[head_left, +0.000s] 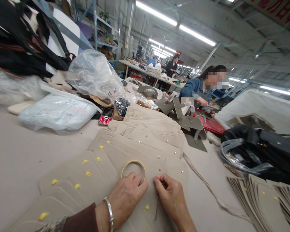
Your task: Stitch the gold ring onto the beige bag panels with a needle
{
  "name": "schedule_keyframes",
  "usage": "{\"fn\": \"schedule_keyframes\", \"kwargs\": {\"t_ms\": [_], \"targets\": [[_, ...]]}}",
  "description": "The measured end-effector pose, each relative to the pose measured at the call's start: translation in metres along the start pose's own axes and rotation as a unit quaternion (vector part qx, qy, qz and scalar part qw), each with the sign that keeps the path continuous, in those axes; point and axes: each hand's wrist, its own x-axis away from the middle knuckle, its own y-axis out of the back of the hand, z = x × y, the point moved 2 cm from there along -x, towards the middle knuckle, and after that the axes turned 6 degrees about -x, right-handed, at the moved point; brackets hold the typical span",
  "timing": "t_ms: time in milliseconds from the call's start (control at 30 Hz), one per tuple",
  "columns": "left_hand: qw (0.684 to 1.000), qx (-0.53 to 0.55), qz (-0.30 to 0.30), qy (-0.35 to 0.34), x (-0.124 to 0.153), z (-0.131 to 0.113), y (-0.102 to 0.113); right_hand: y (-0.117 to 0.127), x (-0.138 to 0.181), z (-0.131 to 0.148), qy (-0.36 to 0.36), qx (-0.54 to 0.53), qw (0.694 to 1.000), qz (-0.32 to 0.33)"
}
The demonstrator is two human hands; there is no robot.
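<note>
My left hand (pixel 127 196) lies on a beige leather panel (pixel 106 167), fingers pressed down beside a thin yellow ring (pixel 133 163) that rests on the panel. Close to its right, my right hand (pixel 170 193) has its fingers curled in a pinch on the same panel; what they hold is too small to make out. A silver bangle (pixel 109 212) circles my left wrist. More beige panels (pixel 147 129) with small gold studs lie fanned out beyond, and nearer ones carry yellow tabs (pixel 87 173).
Plastic bags (pixel 94 75) and a white bundle (pixel 60 112) sit at the left, with a red phone (pixel 105 116) beside them. Black bags (pixel 261 148) and stacked panels (pixel 263 196) lie right. A person (pixel 200 91) works across the table near grey flap pieces (pixel 183 116).
</note>
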Motion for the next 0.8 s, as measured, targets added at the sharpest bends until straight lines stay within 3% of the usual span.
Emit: {"fn": "schedule_keyframes", "kwargs": {"t_ms": [167, 400, 600, 800], "targets": [[1.0, 0.017, 0.013, 0.001, 0.001, 0.0, 0.002, -0.005, -0.003, -0.004, 0.02, 0.026, 0.999, 0.006], [1.0, 0.017, 0.005, 0.0, 0.001, 0.0, 0.002, -0.003, 0.009, -0.021, -0.063, -0.119, 0.991, -0.004], [1.0, 0.003, 0.019, -0.002, 0.0, 0.0, 0.003, -0.005, 0.015, -0.016, 0.064, 0.018, 0.997, -0.035], [1.0, 0.001, 0.028, -0.004, -0.001, 0.0, 0.004, -0.011, 0.006, -0.008, 0.077, 0.084, 0.992, -0.05]]}}
